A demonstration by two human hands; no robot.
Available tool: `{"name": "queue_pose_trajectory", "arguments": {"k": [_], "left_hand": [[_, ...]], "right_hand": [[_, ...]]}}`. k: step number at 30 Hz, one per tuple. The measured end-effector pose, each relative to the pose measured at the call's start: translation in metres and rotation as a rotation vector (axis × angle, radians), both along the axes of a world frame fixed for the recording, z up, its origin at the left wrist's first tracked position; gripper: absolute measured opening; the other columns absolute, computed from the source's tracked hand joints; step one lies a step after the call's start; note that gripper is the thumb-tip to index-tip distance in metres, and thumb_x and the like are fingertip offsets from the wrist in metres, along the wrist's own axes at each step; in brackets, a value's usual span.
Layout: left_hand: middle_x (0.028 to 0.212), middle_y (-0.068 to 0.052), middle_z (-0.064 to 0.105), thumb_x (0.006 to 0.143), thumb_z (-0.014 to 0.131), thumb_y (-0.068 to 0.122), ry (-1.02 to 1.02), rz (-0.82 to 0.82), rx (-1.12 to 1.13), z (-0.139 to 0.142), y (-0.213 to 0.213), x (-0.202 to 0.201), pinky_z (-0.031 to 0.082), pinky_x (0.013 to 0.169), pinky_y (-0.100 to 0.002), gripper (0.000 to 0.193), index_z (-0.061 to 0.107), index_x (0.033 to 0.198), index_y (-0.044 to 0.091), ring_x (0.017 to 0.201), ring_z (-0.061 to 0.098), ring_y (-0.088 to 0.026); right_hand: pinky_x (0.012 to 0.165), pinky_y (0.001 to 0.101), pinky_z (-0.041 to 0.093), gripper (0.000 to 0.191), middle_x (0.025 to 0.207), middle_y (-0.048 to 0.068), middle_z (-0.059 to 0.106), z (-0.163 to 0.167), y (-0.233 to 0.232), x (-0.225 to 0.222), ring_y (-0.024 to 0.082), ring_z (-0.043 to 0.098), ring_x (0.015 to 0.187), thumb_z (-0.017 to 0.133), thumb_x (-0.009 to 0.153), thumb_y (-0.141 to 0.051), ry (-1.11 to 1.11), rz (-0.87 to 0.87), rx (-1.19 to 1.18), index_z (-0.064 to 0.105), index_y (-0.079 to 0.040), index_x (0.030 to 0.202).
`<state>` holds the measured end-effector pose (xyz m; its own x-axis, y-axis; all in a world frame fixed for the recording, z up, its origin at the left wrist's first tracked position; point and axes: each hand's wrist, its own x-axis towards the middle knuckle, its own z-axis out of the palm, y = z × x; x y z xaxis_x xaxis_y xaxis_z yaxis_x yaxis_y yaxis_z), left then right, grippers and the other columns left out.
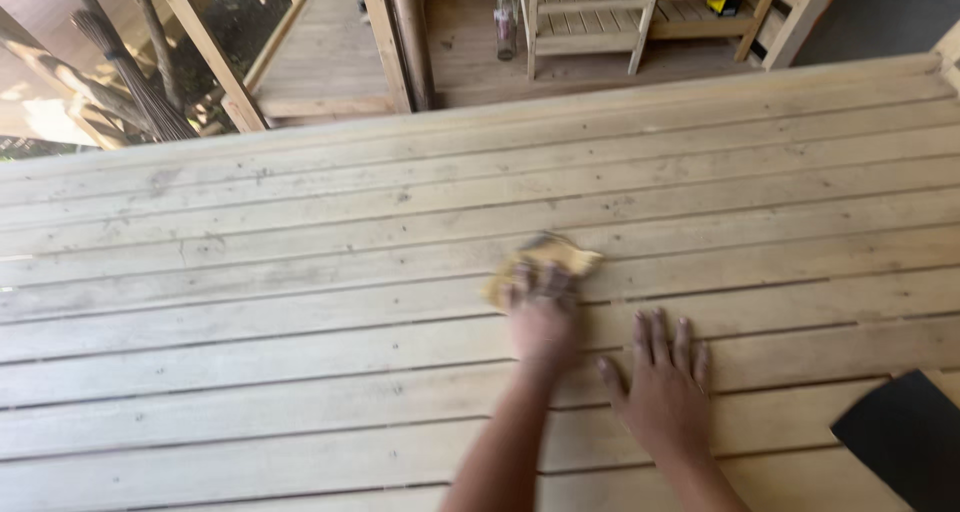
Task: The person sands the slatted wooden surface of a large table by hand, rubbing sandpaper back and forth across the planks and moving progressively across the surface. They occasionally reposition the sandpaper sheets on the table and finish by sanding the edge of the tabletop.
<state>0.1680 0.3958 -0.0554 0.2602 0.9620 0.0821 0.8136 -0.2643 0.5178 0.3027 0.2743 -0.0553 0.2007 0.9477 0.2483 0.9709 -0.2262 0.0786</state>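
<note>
On slatted wood table [250,302]: yellow sanding pad [545,262] pinned flat under left hand [542,317].
Fingers pressed on pad's near half, far edge poking out; right hand [662,387] spread open, palm down just beside.

My left hand [543,317] lay on the slatted bench [250,302], pressing a piece of sandpaper [545,262] that stuck out beyond my fingertips. My right hand [662,387] rested flat on the slats just to the right of it and nearer to me, apart from the paper. A sheet [905,437] lay at the bench's near right corner, well right of that hand. Beyond the far edge of the bench stood a post [410,37], with a broom [130,77] leaning far to its left and a wooden rack [640,17] to its right, a bottle [506,17] standing between post and rack.
</note>
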Motion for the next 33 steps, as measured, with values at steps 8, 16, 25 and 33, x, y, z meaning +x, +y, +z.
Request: {"name": "queue_pose_trajectory", "arguments": {"k": [8,16,25,33], "left_hand": [[0.163,0.005,0.039,0.100,0.037,0.029,0.074,-0.296,0.037,0.023,0.007,0.043,0.014,0.124,-0.049,0.048,0.056,0.144,0.023,0.155,0.022,-0.027],[0.169,0.004,0.024,0.103,0.027,0.048,0.140,0.502,-0.311,-0.004,0.044,-0.249,0.029,0.124,-0.043,0.055,0.031,0.158,0.042,0.141,0.049,-0.030],[0.156,-0.007,0.046,0.103,0.039,0.027,-0.004,-0.021,0.167,-0.013,-0.023,-0.048,0.017,0.121,-0.054,0.046,0.056,0.144,0.013,0.148,0.030,-0.042],[0.136,-0.007,0.067,0.100,0.047,0.038,-0.025,0.332,-0.095,-0.011,-0.041,-0.165,0.052,0.105,-0.043,0.044,0.064,0.137,0.021,0.122,0.064,-0.030]], "right_hand": [[0.125,0.0509,0.021,0.094,0.156,0.010,0.042,-0.006,0.006,0.004,0.031,0.033,0.151,0.050,0.084,-0.066,0.040,-0.062,0.042,0.034,-0.004,0.153],[0.122,0.0517,0.020,0.090,0.158,0.012,0.039,0.007,0.001,-0.003,0.033,0.030,0.150,0.043,0.089,-0.066,0.012,-0.030,0.070,0.030,-0.004,0.154],[0.120,0.0534,0.020,0.092,0.158,0.012,0.039,-0.001,0.005,0.000,0.033,0.030,0.149,0.045,0.088,-0.064,0.046,-0.027,0.080,0.028,-0.005,0.156],[0.123,0.0514,0.022,0.087,0.158,0.009,0.042,-0.004,0.005,0.006,0.031,0.032,0.151,0.049,0.090,-0.059,0.046,-0.030,0.062,0.029,-0.007,0.158]]}}
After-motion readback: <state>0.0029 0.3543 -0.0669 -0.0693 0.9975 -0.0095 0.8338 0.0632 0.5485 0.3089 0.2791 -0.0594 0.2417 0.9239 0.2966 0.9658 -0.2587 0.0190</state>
